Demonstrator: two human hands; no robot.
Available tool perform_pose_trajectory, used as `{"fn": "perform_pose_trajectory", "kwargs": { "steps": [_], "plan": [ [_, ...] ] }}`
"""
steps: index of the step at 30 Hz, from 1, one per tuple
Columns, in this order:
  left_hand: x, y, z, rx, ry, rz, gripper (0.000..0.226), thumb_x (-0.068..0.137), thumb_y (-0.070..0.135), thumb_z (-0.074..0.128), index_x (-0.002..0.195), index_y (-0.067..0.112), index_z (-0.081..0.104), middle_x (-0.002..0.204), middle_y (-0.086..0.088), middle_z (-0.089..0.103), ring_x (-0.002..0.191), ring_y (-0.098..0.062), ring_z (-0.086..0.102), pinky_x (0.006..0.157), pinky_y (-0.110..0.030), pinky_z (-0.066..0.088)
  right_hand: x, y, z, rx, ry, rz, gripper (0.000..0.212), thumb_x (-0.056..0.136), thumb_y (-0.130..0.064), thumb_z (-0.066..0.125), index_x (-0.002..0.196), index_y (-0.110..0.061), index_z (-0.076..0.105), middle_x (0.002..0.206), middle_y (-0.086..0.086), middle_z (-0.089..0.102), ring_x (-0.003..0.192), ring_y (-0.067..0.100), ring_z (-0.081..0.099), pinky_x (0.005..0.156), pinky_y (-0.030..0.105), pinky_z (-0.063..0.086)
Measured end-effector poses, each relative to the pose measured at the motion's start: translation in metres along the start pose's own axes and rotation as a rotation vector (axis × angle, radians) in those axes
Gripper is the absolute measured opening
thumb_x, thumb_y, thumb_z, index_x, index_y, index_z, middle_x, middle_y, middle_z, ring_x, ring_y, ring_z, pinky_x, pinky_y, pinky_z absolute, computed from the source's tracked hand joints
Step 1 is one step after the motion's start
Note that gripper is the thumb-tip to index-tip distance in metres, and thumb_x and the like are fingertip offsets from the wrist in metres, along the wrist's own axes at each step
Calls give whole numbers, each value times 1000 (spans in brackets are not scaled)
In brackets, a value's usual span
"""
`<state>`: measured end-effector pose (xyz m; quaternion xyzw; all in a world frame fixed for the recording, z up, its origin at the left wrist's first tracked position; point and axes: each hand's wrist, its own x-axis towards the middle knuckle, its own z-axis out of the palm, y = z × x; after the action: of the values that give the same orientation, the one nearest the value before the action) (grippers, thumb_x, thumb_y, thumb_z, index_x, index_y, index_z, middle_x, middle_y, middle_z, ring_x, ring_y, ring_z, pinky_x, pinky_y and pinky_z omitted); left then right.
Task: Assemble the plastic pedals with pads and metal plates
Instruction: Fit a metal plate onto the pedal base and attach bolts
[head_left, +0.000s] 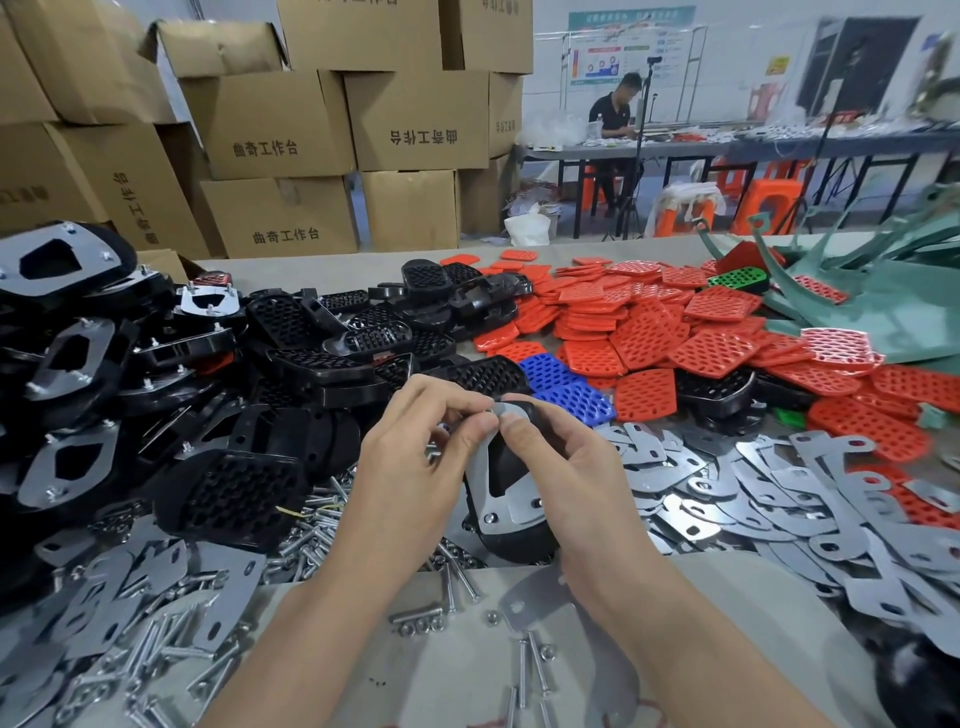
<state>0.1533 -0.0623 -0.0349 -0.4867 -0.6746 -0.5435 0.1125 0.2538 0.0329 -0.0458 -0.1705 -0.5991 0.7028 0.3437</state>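
Right in the middle of the view, both hands work on one black pedal (519, 543), which is tilted with its far end raised above the table (447, 691). A metal plate (519, 506) lies on the upturned face of the pedal. The left hand (415, 467) has its thumb and forefinger pinched together on the upper tip of that plate, the other fingers curled. The right hand (566, 467) has its fingers wrapped round the far side of the pedal, with the thumb pressing on the plate near the top.

At 10 o'clock lies a heap of bare black pedals (332, 332), and at 9 o'clock pedals already fitted with plates (72, 353). Red pads (644, 338) spread from 1 to 2 o'clock, with a few blue pads (566, 384) just beyond the hands. Loose plates (779, 493) are piled at 3 o'clock, bolts (171, 649) at 8 o'clock. Cardboard boxes (275, 124) are stacked at 11 o'clock behind the table.
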Motion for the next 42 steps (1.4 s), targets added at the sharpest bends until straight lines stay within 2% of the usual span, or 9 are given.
{"fn": "perform_pose_trajectory", "kwargs": {
  "steps": [2, 8, 11, 15, 18, 21, 29, 36, 42],
  "plan": [
    [0, 0, 0, -8, 10, -11, 7, 92, 28, 65, 93, 23, 69, 95, 14, 62, 93, -14, 63, 76, -18, 48, 0, 1, 0, -6, 12, -8, 14, 100, -22, 65, 102, -28, 77, 98, 2, 78, 86, 17, 72, 87, 33, 56],
    [1, 1, 0, -79, 8, -88, 12, 91, 23, 70, 86, 32, 65, 94, 11, 62, 91, -15, 63, 73, -21, 50, 1, 0, 0, 34, 25, 3, 13, 98, -23, 69, 99, -32, 77, 85, -8, 76, 76, 4, 68, 69, 12, 51],
    [0, 2, -1, -56, -10, -42, 6, 94, 28, 64, 93, 32, 67, 97, 13, 62, 96, -15, 64, 76, -21, 50, 1, -1, 0, 49, 22, 3, 14, 97, -24, 69, 98, -34, 78, 81, -8, 75, 76, 4, 68, 69, 11, 49],
    [-1, 2, -2, -1, -37, 17, 18, 99, 23, 56, 108, 27, 71, 105, 14, 60, 103, -12, 62, 82, -12, 44, 2, -1, 0, 70, 47, 23, 17, 96, -21, 70, 93, -35, 79, 83, -8, 77, 73, 1, 69, 67, 10, 49],
    [-2, 2, -1, 7, -36, 8, 25, 100, 29, 52, 121, 28, 66, 106, 14, 59, 104, -12, 61, 83, -13, 46, 3, 0, 0, 84, 44, 30, 14, 96, -18, 69, 99, -27, 79, 93, -9, 80, 85, 1, 73, 71, 10, 51],
    [-2, 3, -1, 16, -22, 22, 23, 99, 30, 55, 118, 28, 67, 104, 12, 59, 103, -13, 62, 83, -16, 48, 3, 0, 0, 74, 46, 30, 12, 96, -20, 69, 101, -27, 78, 97, -7, 80, 93, 5, 74, 75, 12, 53],
    [-3, -1, -1, 110, 44, 85, 11, 99, 38, 58, 98, 29, 64, 100, 19, 58, 96, -12, 62, 78, -20, 50, -1, -3, 3, -20, 50, -55, 8, 97, -23, 69, 99, -28, 75, 93, -13, 77, 87, -2, 70, 74, 7, 48],
    [-3, -3, -2, 150, 19, 163, 19, 102, 22, 53, 113, 25, 69, 109, 12, 58, 101, -17, 61, 82, -30, 51, -2, -8, 4, -72, 79, -117, 10, 98, -23, 68, 98, -32, 73, 91, -18, 75, 86, -6, 68, 74, 5, 46],
    [-6, 8, -3, 29, 71, -49, 26, 103, 30, 49, 127, 35, 58, 110, 18, 64, 107, -6, 62, 83, -11, 46, -6, -10, 6, -266, 169, -250, 13, 97, -33, 67, 109, -37, 69, 94, -29, 70, 90, -7, 65, 75, 3, 42]
  ]
}}
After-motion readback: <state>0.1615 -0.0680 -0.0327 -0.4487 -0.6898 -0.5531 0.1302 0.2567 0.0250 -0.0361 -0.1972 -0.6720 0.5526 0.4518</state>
